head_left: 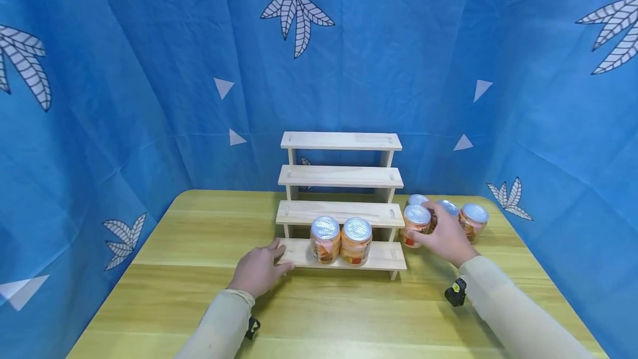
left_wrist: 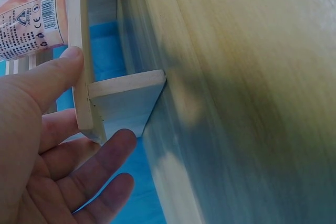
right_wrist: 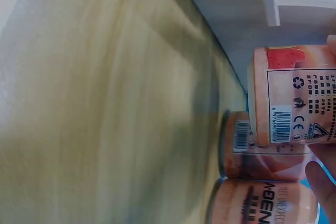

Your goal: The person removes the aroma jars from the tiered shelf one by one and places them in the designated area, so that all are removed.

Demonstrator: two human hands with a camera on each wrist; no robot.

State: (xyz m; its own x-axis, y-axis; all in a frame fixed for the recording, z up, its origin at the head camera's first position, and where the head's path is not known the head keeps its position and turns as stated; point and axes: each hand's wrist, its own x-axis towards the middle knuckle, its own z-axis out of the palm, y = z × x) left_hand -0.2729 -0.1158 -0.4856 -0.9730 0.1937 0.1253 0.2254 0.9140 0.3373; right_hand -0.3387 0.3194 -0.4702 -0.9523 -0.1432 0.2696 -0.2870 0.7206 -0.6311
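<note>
A four-step pale wooden display stand (head_left: 340, 212) stands on the table. On its lowest step sit two peach-coloured jars, a left jar (head_left: 325, 242) and a right jar (head_left: 356, 244), both with silver lids. My left hand (head_left: 255, 271) pinches the left end of that lowest step (left_wrist: 80, 19), thumb on top and index finger below; the other fingers spread free. To the right of the stand, my right hand (head_left: 446, 239) grips a matching jar (right_wrist: 294, 98) between thumb and fingers. In the right wrist view this jar is held above the table, beside the stand's side panel.
Behind the held jar are more silver-lidded jars: one at the back (head_left: 417, 199), a middle jar (head_left: 447, 208) and a right jar (head_left: 473, 220). A blue patterned curtain (head_left: 199, 71) surrounds the wooden table (head_left: 319, 309) at the back and sides.
</note>
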